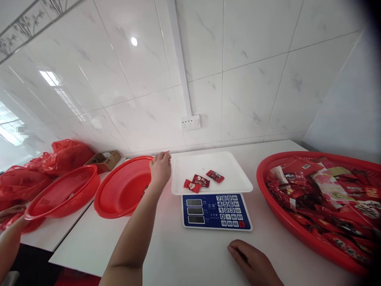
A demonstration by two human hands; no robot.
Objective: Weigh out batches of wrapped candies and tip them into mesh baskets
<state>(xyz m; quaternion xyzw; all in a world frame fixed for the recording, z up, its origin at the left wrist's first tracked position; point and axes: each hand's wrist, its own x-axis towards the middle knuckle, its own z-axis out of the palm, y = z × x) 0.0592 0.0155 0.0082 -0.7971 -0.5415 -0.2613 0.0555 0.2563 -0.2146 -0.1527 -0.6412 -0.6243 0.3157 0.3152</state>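
Note:
My left hand (160, 169) reaches forward between the right rim of a red mesh basket (119, 194) and the left edge of the scale's white tray (238, 174). Its fingers point ahead and look stretched out, with nothing visible in them. Three red-wrapped candies (201, 180) lie on the tray. Below the tray is the scale's blue keypad panel (216, 211). My right hand (253, 262) rests on the white table near the front edge, with its fingers curled under. A large red basket (264, 198) heaped with red candy packets (327, 190) stands at the right.
A second red mesh basket (62, 194) sits further left, with another person's hand (10, 212) beside it. Red plastic bags (44, 163) and a cardboard box (104, 160) lie at the back left. A wall socket (190, 122) is above the scale on the tiled wall.

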